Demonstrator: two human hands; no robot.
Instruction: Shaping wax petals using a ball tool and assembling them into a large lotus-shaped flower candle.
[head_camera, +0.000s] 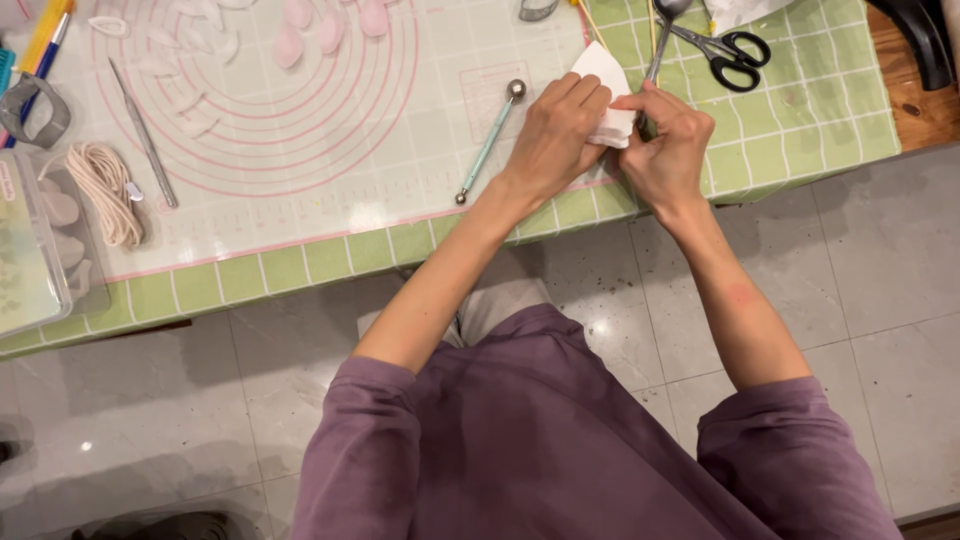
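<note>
Both hands meet over the right part of a translucent mat printed with pink circles. My left hand and my right hand together pinch a small white folded piece, soft like paper or a thin sheet. A ball-ended modelling tool with a pale blue handle lies just left of my left hand. Pink petal shapes and white petal shapes rest on the mat's far side.
Scissors lie beyond my right hand on the green checked cloth. At left are a thin metal tool, a coil of cream cord, a clear plastic box and a metal cutter. Grey floor tiles lie below.
</note>
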